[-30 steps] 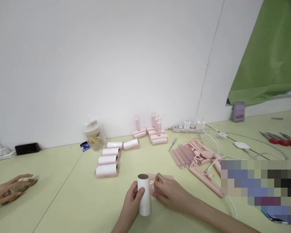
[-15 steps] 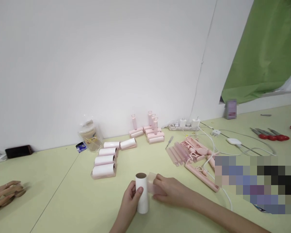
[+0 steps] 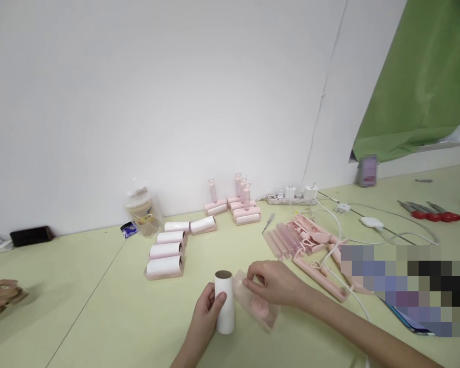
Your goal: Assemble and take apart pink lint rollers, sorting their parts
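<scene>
My left hand (image 3: 205, 314) is wrapped round a white paper roll with a brown cardboard core (image 3: 224, 304), held upright just above the pale green table (image 3: 111, 317). My right hand (image 3: 278, 282) pinches the upper edge of a clear pink plastic cover (image 3: 255, 300) that lies tilted right beside the roll. The cover's lower end rests near the table.
Several white rolls in pink covers (image 3: 166, 250) lie ahead on the left. Pink roller handles (image 3: 237, 204) stand by the wall, loose pink parts (image 3: 304, 243) and white cables (image 3: 371, 225) to the right. Another person's hand (image 3: 0, 299) rests at far left.
My right hand has lifted and pulled the pink cover out to the right of the roll, so its length now shows. The other person's hand has drawn back towards the left edge.
</scene>
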The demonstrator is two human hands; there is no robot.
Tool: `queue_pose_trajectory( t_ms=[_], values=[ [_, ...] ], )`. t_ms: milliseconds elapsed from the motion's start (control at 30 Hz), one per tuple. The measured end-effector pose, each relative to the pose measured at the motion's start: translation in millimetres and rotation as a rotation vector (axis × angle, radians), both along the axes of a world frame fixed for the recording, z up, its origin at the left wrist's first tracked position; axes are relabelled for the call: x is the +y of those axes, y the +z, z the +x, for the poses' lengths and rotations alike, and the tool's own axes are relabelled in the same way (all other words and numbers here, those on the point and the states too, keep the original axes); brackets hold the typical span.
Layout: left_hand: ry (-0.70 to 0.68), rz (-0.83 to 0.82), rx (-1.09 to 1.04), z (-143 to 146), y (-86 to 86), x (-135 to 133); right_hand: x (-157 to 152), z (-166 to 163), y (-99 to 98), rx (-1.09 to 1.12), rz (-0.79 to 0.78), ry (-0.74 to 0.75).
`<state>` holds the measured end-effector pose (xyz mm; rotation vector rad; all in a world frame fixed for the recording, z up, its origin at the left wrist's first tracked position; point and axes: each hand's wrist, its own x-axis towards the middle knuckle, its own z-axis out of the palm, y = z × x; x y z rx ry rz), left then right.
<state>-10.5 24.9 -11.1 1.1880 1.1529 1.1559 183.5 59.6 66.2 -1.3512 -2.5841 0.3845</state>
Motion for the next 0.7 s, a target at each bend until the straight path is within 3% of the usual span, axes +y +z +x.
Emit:
queue_pose_trajectory(
  t_ms=[167, 300, 400, 533, 600, 700],
  values=[
    [-0.001, 0.001, 0.011, 0, -1.6, 1, -1, 6, 8.4, -0.211, -0.025, 0.187],
    [0.008, -0.007, 0.024, -1, 0.2, 1, -3, -3, -4.8, -0.325, -0.022, 0.166],
    [0.02, -0.018, 0.022, -2, 3.1, -2, 2, -5, -9.0, -0.259, 0.01, 0.117],
    [0.114, -0.044, -0.047, -1, 7.7, -8, 9, -2, 4.6, -0.125, 0.088, 0.007],
    [0.148, -0.095, -0.127, 1, 10.3, -12, 8, -2, 13.4, 0.017, 0.115, -0.067],
    [0.091, -0.109, -0.204, 7, 15.8, -19, -1, -7, 18.8, 0.32, 0.104, -0.134]
  ],
)
